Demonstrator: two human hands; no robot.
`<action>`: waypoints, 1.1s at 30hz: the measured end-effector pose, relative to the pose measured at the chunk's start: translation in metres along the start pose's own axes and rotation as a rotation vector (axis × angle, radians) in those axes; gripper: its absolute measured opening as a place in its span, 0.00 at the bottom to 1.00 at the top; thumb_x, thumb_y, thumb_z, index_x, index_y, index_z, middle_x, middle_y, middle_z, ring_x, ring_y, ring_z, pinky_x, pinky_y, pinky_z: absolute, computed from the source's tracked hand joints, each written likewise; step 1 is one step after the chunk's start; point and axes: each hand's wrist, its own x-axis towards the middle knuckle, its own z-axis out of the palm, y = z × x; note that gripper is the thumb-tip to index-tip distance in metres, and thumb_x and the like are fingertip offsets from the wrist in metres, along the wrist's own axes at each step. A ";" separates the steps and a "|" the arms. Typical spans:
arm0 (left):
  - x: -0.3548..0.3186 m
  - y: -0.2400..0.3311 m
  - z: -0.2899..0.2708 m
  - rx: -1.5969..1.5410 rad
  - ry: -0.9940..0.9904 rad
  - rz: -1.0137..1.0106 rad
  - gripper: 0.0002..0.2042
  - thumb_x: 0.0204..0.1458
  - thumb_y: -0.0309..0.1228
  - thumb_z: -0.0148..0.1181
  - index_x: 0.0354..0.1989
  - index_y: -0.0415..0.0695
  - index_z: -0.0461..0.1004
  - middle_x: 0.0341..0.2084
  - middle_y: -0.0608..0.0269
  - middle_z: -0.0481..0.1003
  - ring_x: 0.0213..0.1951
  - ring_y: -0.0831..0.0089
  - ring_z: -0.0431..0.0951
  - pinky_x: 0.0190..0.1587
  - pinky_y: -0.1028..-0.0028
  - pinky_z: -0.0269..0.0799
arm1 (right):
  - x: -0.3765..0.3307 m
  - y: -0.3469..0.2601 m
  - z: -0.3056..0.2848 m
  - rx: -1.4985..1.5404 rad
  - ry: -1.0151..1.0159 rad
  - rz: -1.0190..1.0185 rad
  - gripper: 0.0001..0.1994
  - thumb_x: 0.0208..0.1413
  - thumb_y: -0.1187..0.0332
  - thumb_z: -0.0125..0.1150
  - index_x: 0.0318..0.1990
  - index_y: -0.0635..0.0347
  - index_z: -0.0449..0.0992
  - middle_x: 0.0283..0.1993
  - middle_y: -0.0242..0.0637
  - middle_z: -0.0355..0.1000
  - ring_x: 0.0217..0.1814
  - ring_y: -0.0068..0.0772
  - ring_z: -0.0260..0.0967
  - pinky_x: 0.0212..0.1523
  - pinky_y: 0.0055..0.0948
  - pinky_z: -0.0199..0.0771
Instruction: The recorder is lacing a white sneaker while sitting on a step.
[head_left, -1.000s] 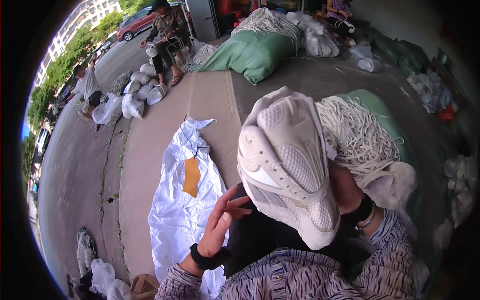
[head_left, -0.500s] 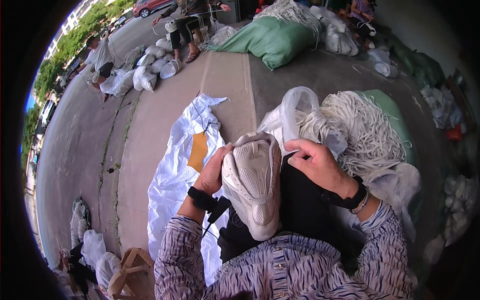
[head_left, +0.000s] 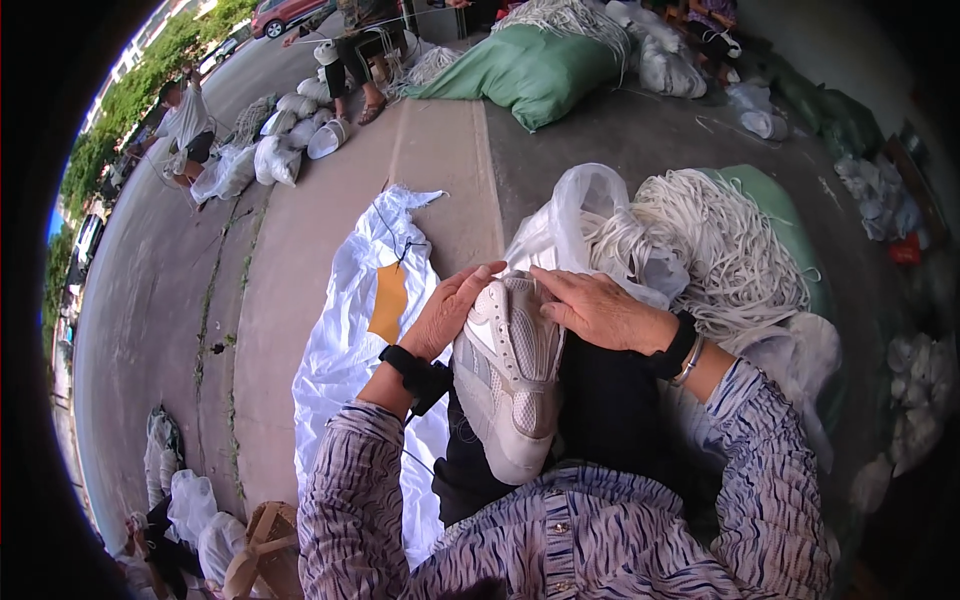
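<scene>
White-and-grey shoe (head_left: 510,390) lies on the seated person's dark trousers (head_left: 610,420), toe near, opening far, sole down as far as I can tell. Both hands are at the far end. Left hand (head_left: 445,312): fingers close together, reaching over the left rim of the opening; can't tell whether it's pinching anything. Right hand (head_left: 605,312): fingers bent over the right rim, thumb slightly apart from them; the tips overlap the shoe edge, so can't confirm a pinch either.

My read: the step in hand is steadying or squaring up the shoe's opening. Next move probably calls for one hand to hold the rim while the other works at the tongue or eyelets.

Shoe looks clean: pale mesh over the toe and tongue, smooth light panels, grey along the left flank, a row of eyelet holes down that side. A pale band crosses low on the tongue; can't tell if it's lace or trim.

Around it: clear plastic bag (head_left: 540,240) just beyond, heap of cream cords (head_left: 735,250) far right, crinkled white sheet (head_left: 335,400) left.
</scene>
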 end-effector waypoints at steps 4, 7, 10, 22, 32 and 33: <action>-0.001 -0.008 0.005 0.126 -0.012 0.016 0.24 0.62 0.46 0.39 0.52 0.37 0.69 0.42 0.57 0.74 0.43 0.74 0.72 0.49 0.78 0.65 | -0.014 -0.004 0.003 0.069 -0.014 0.064 0.22 0.58 0.57 0.50 0.52 0.66 0.63 0.46 0.50 0.69 0.49 0.49 0.67 0.49 0.47 0.61; -0.018 -0.011 0.010 0.113 0.068 -0.118 0.25 0.62 0.46 0.39 0.55 0.38 0.67 0.46 0.56 0.72 0.50 0.70 0.70 0.54 0.74 0.63 | -0.017 -0.006 0.006 0.069 0.045 -0.001 0.18 0.53 0.57 0.55 0.38 0.65 0.68 0.40 0.48 0.70 0.44 0.49 0.68 0.45 0.45 0.64; -0.033 -0.011 0.022 0.201 0.223 0.154 0.29 0.59 0.50 0.42 0.58 0.37 0.62 0.51 0.51 0.68 0.56 0.66 0.65 0.58 0.71 0.58 | -0.012 -0.010 0.006 -0.048 0.014 0.129 0.19 0.51 0.56 0.57 0.36 0.67 0.69 0.38 0.50 0.70 0.42 0.50 0.69 0.44 0.44 0.65; -0.031 -0.029 0.025 0.155 -0.055 0.134 0.39 0.51 0.35 0.60 0.66 0.39 0.41 0.60 0.43 0.54 0.63 0.57 0.56 0.62 0.67 0.53 | 0.030 -0.024 0.001 0.003 -0.079 0.098 0.34 0.47 0.54 0.59 0.57 0.69 0.58 0.59 0.56 0.58 0.61 0.52 0.55 0.60 0.40 0.57; -0.049 -0.008 0.052 0.755 0.143 0.286 0.54 0.31 0.33 0.72 0.65 0.37 0.40 0.63 0.36 0.46 0.64 0.45 0.50 0.63 0.60 0.51 | 0.024 -0.009 0.024 0.107 -0.088 0.109 0.33 0.43 0.59 0.61 0.56 0.66 0.61 0.56 0.53 0.61 0.60 0.52 0.56 0.60 0.41 0.56; -0.052 -0.008 0.060 0.757 0.157 0.271 0.54 0.31 0.33 0.72 0.65 0.37 0.40 0.63 0.36 0.46 0.64 0.45 0.50 0.63 0.60 0.51 | 0.026 -0.010 0.028 0.101 -0.050 0.141 0.32 0.42 0.61 0.61 0.56 0.64 0.61 0.55 0.53 0.61 0.59 0.52 0.57 0.60 0.41 0.56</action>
